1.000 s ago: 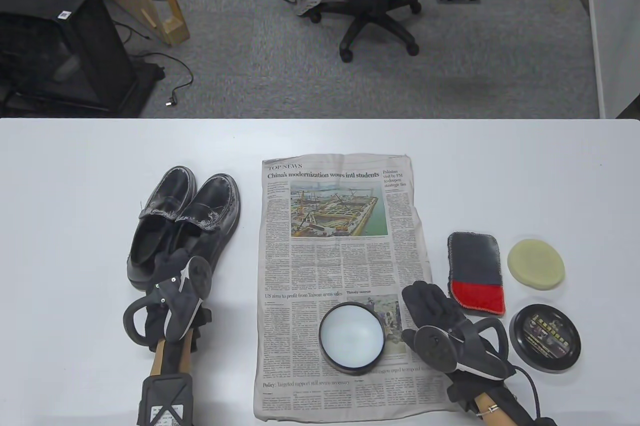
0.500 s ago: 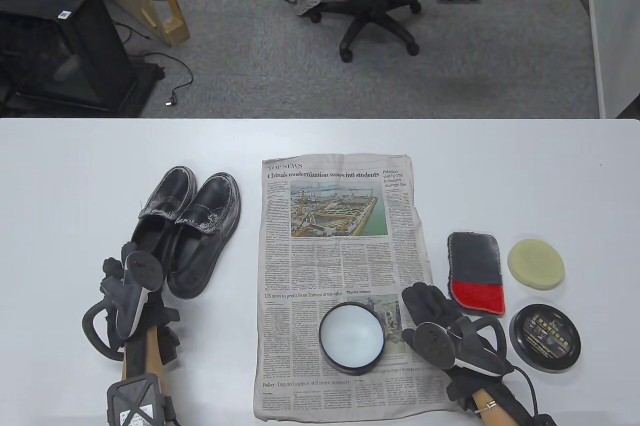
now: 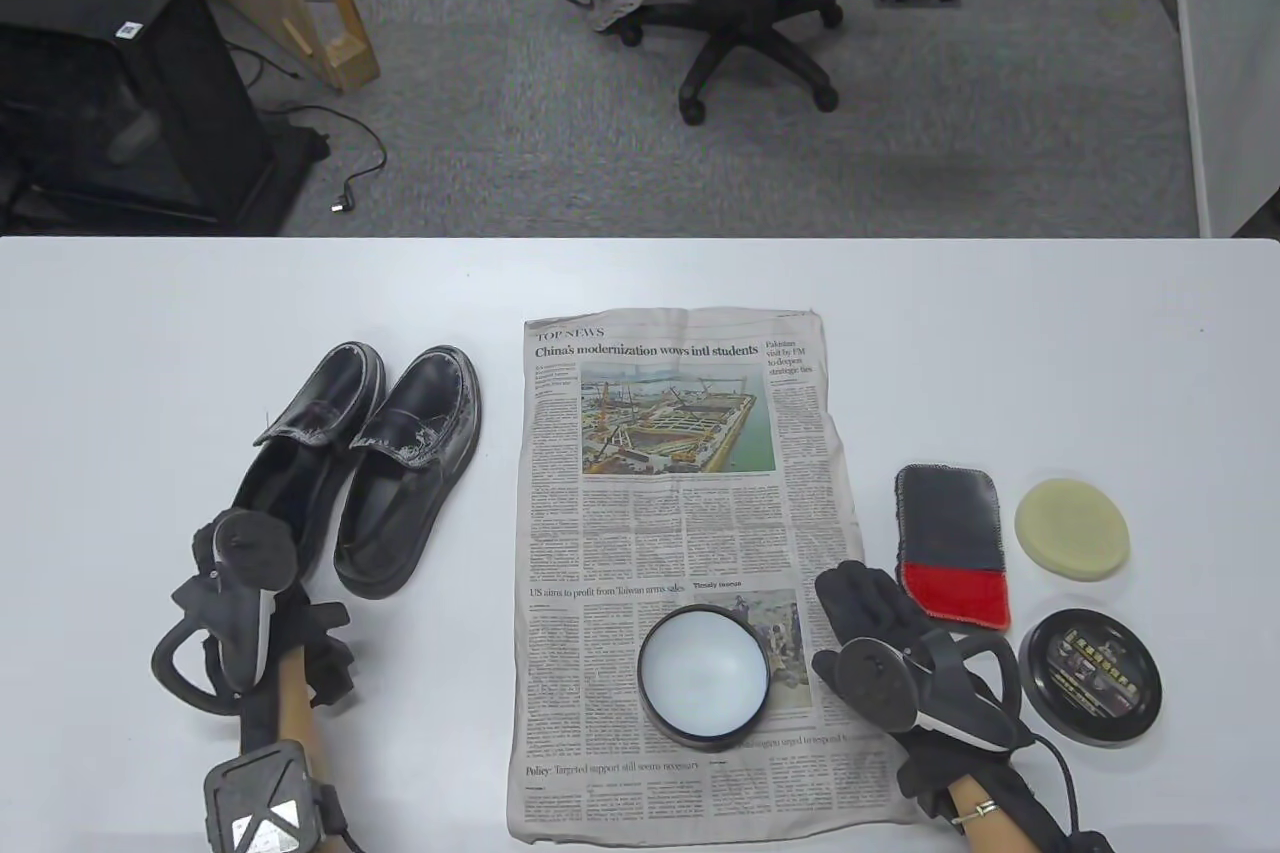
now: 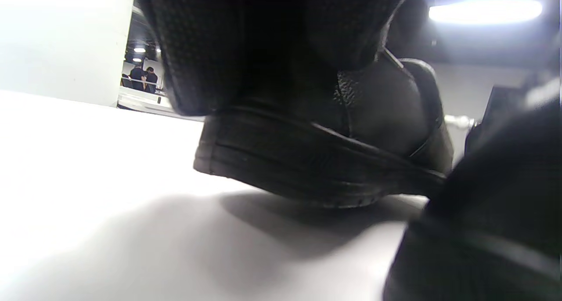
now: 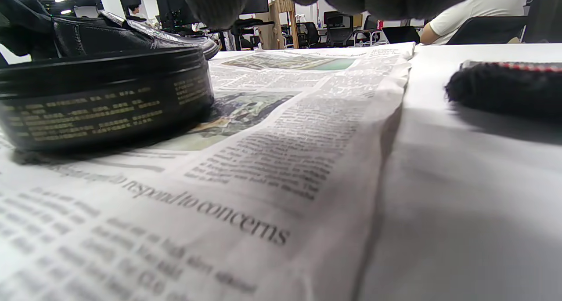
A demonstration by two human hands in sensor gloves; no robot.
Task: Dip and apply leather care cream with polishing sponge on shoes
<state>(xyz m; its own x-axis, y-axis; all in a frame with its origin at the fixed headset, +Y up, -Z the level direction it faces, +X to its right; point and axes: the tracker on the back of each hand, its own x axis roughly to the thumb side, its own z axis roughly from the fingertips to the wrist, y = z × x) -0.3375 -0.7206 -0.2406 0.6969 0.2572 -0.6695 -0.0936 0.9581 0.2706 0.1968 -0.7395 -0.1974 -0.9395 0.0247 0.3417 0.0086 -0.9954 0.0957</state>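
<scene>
Two black loafers stand at the table's left. My left hand point(image 3: 245, 558) grips the heel of the left shoe point(image 3: 305, 438). In the left wrist view my gloved fingers point(image 4: 246, 46) wrap over that heel point(image 4: 316, 160), which is tilted up off the table. The right shoe point(image 3: 405, 473) stands beside it. My right hand point(image 3: 865, 608) rests flat and empty on the newspaper's right edge, beside the open cream tin point(image 3: 705, 678). The round yellow sponge point(image 3: 1072, 529) lies at the far right, apart from both hands.
The newspaper point(image 3: 680, 513) covers the table's middle. A black and red polishing mitt point(image 3: 950, 543) lies just beyond my right hand. The tin's black lid point(image 3: 1090, 678) lies to that hand's right. In the right wrist view the tin point(image 5: 105, 99) stands at the left.
My left hand has moved left from behind the right shoe and gripped the left shoe's heel. That shoe has swung its heel left and tilted. My right hand has barely moved.
</scene>
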